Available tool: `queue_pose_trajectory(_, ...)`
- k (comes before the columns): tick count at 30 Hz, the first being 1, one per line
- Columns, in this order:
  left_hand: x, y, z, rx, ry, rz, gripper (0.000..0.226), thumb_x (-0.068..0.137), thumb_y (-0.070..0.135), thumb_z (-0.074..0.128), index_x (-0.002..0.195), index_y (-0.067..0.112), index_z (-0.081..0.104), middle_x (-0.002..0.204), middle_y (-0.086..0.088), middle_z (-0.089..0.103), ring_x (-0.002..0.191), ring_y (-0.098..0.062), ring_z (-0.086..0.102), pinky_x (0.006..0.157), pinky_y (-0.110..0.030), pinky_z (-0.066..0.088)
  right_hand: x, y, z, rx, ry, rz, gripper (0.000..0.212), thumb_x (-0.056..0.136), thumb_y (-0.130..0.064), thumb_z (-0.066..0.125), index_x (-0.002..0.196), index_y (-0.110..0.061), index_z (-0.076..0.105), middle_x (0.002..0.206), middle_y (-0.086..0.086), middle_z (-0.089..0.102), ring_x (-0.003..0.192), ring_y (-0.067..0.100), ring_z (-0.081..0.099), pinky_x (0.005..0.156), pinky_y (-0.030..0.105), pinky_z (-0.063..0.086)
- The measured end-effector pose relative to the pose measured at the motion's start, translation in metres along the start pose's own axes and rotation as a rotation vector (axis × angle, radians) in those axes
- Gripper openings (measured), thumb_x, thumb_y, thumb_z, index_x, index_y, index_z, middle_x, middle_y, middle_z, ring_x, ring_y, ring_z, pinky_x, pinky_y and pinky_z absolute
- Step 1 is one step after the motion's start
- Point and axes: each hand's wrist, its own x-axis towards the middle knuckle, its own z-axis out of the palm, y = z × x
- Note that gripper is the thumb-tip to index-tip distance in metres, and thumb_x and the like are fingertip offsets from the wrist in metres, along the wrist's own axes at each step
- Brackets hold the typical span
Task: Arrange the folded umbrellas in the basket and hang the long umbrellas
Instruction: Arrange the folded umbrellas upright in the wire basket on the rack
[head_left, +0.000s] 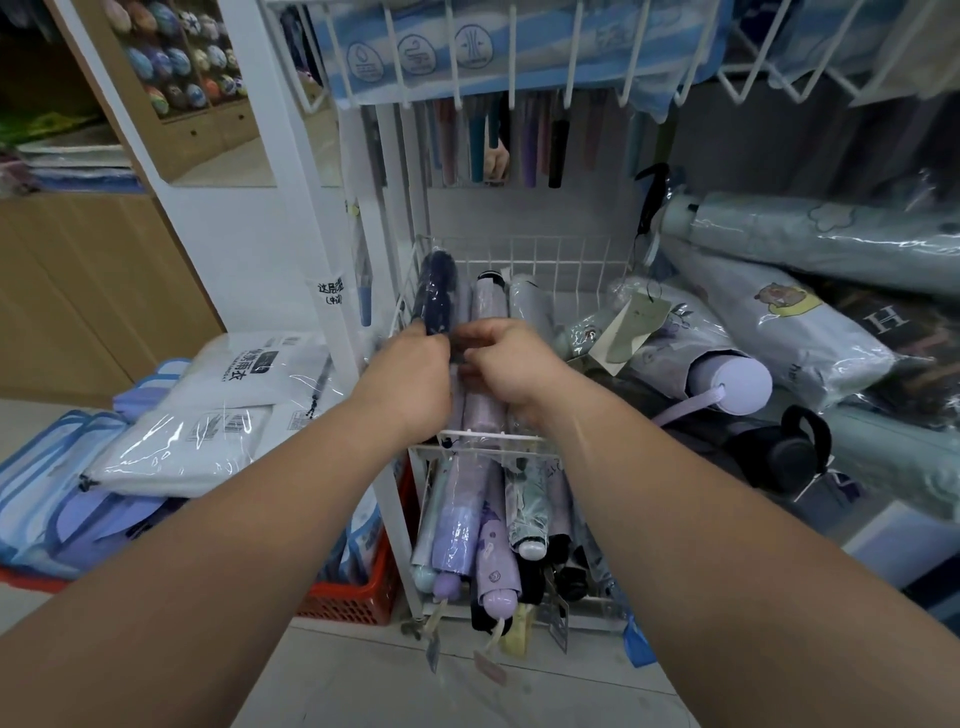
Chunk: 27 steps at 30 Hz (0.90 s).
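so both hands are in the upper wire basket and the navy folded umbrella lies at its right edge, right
Not quite. The head view shows the left hand and right hand in the upper wire basket, but the navy folded umbrella lies at its left edge.

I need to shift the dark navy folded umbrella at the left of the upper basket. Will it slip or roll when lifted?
The navy umbrella sits in a glossy clear sleeve, so it may slide in the left hand. Its round, tube-like shape suggests it would roll if laid flat. It leans on the wire basket wall and could tip inward once freed.
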Motion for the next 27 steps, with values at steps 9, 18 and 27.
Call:
queue_pose_trajectory(9, 0.009, 0.054, -0.032, -0.338, 0.140, 0.073, 0.049, 0.092, 0.029, 0.065, 0.137, 0.011, 0.056, 0.130, -0.016, 0.059, 0.121, -0.033, 0.055, 0.099, -0.035, 0.042, -0.032, -0.086, -0.073, -0.660, 0.260, -0.250, 0.037, 0.092, -0.019, 0.062, 0.129, -0.021, 0.064, 0.122, 0.004, 0.067, 0.111, 0.021, 0.063, 0.095, 0.030, 0.049)
queue_pose_trajectory(18, 0.030, 0.184, -0.049, -0.759, 0.036, 0.261, 0.052, 0.095, 0.041, 0.061, 0.145, 0.033, 0.050, 0.132, -0.003, 0.056, 0.116, -0.019, 0.058, 0.103, -0.035, 0.046, -0.114, -0.100, -0.219, -1.295, 0.403, -0.307, 0.043, 0.093, -0.042, 0.059, 0.133, -0.026, 0.060, 0.124, 0.009, 0.064, 0.117, 0.031, 0.058, 0.097, 0.040, 0.048)
queue_pose_trajectory(27, 0.060, 0.241, -0.050, -0.668, -0.100, 0.194, 0.061, 0.085, 0.052, 0.060, 0.143, 0.047, 0.045, 0.117, -0.001, 0.071, 0.109, -0.020, 0.065, 0.094, -0.033, 0.052, -0.144, -0.090, -0.290, -1.417, 0.345, -0.236, 0.056, 0.090, -0.059, 0.047, 0.143, -0.043, 0.043, 0.135, 0.005, 0.056, 0.122, 0.029, 0.053, 0.099, 0.043, 0.047)
